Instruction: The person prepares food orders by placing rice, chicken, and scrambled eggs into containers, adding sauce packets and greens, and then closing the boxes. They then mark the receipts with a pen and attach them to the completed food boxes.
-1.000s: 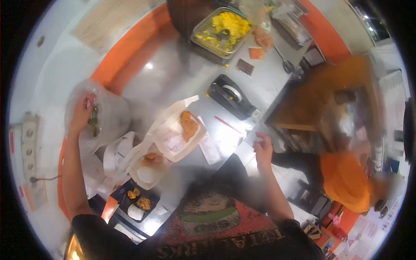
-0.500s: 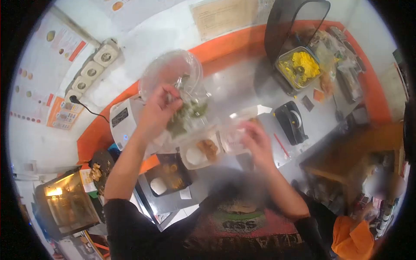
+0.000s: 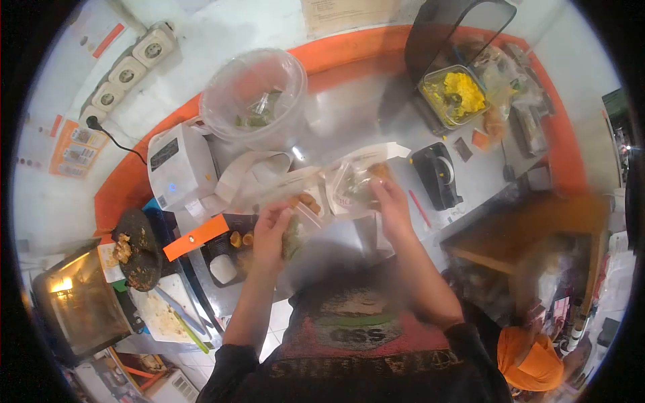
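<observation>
My left hand (image 3: 271, 232) is closed on a small clear plastic bag (image 3: 293, 240) with green leaves inside, held low over the counter's near edge. With my right hand (image 3: 392, 205), fingers pinched, I grip a clear plastic bag (image 3: 351, 188) with red print near it. Between the hands lies brown fried food (image 3: 307, 202), partly covered by the bags and my left hand. Beyond them stands a clear plastic tub (image 3: 254, 127) holding more bagged greens (image 3: 259, 111).
A white label printer (image 3: 180, 164) stands left of the tub. A black tape dispenser (image 3: 435, 176) and a red pen (image 3: 420, 208) lie to the right. Farther back is a container of yellow food (image 3: 457, 97). A stone mortar (image 3: 139, 248) and a knife (image 3: 178, 310) are at left.
My left hand has come down from beside the tub toward my body with the bag of greens. My right hand stays near the same spot with its bag.
</observation>
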### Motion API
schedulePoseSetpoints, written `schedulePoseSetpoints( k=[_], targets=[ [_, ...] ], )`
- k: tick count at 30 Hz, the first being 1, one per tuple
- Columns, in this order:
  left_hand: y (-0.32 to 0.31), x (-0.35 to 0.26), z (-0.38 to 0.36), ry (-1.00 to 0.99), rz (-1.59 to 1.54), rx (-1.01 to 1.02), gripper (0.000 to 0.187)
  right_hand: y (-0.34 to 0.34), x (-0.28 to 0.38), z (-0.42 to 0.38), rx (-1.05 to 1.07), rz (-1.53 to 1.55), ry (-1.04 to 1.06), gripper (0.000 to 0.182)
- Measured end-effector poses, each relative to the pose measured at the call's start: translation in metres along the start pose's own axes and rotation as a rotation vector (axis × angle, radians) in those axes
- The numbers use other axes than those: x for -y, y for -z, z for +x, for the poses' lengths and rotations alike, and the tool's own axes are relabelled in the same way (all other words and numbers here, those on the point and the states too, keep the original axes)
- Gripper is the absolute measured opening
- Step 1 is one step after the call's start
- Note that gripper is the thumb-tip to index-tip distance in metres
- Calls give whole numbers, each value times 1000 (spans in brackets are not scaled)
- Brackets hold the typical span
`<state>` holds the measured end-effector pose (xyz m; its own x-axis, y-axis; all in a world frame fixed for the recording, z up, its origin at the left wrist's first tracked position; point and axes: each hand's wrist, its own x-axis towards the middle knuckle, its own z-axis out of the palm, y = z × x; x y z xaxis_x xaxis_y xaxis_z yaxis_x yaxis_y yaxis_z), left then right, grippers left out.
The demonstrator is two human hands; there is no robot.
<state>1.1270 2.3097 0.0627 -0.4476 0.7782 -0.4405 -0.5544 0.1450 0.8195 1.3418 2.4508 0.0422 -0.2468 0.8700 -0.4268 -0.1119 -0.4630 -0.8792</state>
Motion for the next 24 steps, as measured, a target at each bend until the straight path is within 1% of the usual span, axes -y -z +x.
schedulePoseSetpoints(
  k=[1, 2, 5, 6, 9, 12, 13, 15, 18, 19, 20, 21, 22, 23, 24],
  targets=[
    [6, 9, 3, -2, -7, -33, 21, 7, -6, 6, -28, -71, 7, 32],
    [13, 19, 8, -7, -12, -65, 21, 12, -21, 13, -225, -216, 138, 41],
    [20, 38, 18, -8, 14, -171, 21, 28, -23, 13, -390, -200, 172, 41],
    [20, 43, 22, -4, 32, -208, 21, 31, -24, 11, -376, -187, 147, 37],
    [22, 54, 39, -29, 124, -382, 26, 29, -26, -5, -289, -273, 134, 35],
    [30, 56, 60, 122, -170, -388, 37, 31, -50, -13, -204, -267, 79, 34],
    [32, 56, 61, 158, -131, -422, 37, 34, -56, -16, -199, -274, 55, 33],
    [16, 30, 47, 228, -54, -491, 38, 35, -60, -22, -184, -288, 7, 31],
    [37, 30, 43, 280, -180, -364, 31, 41, -63, -28, -173, -257, 2, 28],
    [41, 33, 37, 225, -147, -332, 30, 44, -64, -30, -166, -250, -7, 28],
    [41, 31, 26, 172, -113, -295, 31, 45, -63, -33, -107, -276, -24, 28],
    [33, 24, 16, 122, -81, -253, 32, 43, -60, -37, -54, -302, -39, 27],
    [20, 17, 5, 114, -9, -250, 34, 41, -55, -43, -6, -329, -55, 27],
    [7, 13, -5, 101, 6, -181, 35, 32, -48, -52, 128, -330, -108, 25],
    [-5, 11, -14, 89, 18, -114, 37, 32, -45, -60, 311, -335, -92, 25]
  ],
)
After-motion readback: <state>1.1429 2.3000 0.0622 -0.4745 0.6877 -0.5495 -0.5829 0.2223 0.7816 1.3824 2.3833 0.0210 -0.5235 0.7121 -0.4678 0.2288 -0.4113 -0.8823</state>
